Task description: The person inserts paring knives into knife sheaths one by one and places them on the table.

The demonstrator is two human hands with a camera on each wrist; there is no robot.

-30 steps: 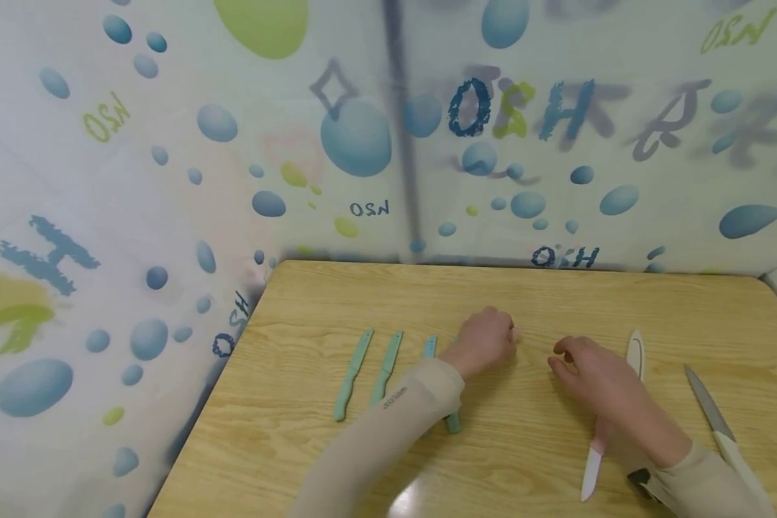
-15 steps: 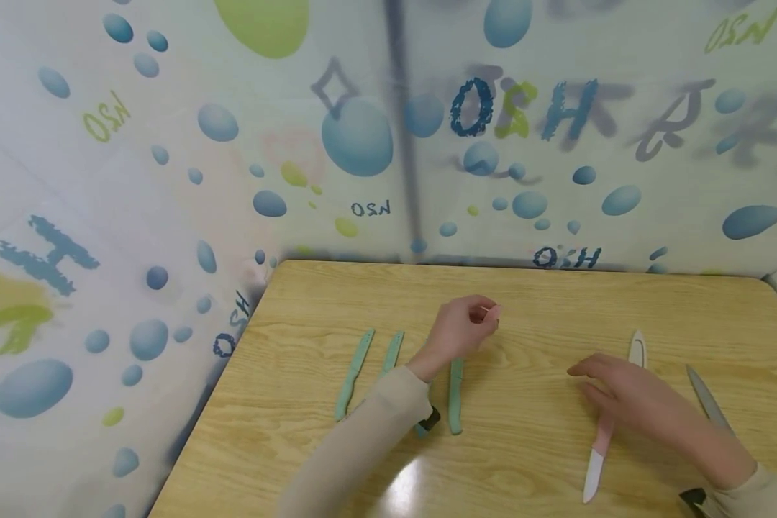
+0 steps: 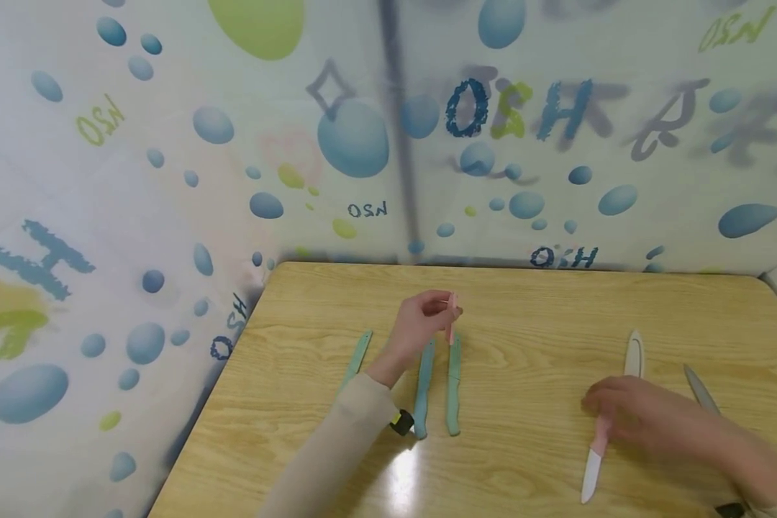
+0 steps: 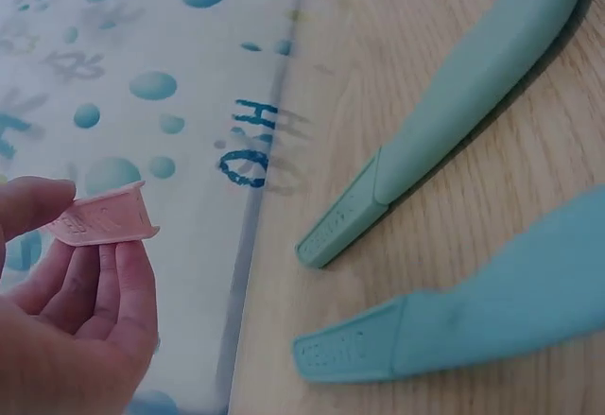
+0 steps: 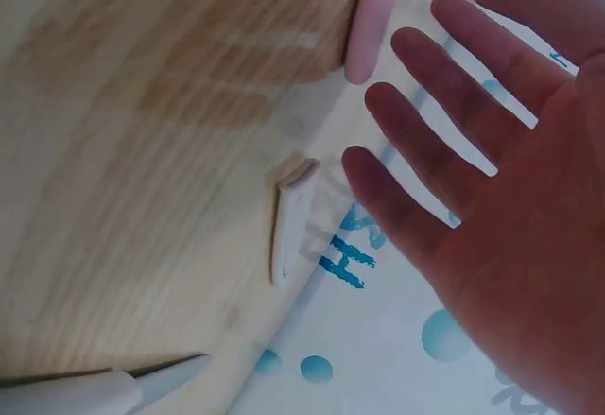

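Observation:
My left hand [image 3: 414,327] pinches a small pink knife sheath [image 3: 452,316] between thumb and fingers, raised above the table's far half; the left wrist view shows the sheath [image 4: 109,218] side-on. Below it lie a blue sheathed knife [image 3: 423,392] and a green sheathed knife [image 3: 454,392]. Another green knife [image 3: 359,356] is partly covered by my left sleeve. My right hand [image 3: 650,417], blurred, hovers over a pink-handled knife [image 3: 593,471] with a bare white blade. In the right wrist view this hand [image 5: 529,207] has its fingers spread, holding nothing.
A white sheath [image 3: 634,356] lies beyond my right hand. Right of it lies a knife with a bare grey blade [image 3: 701,388]; the right wrist view shows its white handle [image 5: 71,398]. The wooden table [image 3: 524,309] meets a patterned curtain [image 3: 557,180] at the back.
My left hand has moved left with the pink sheath, uncovering the blue and right green knives. My right hand has shifted right and toward the near edge.

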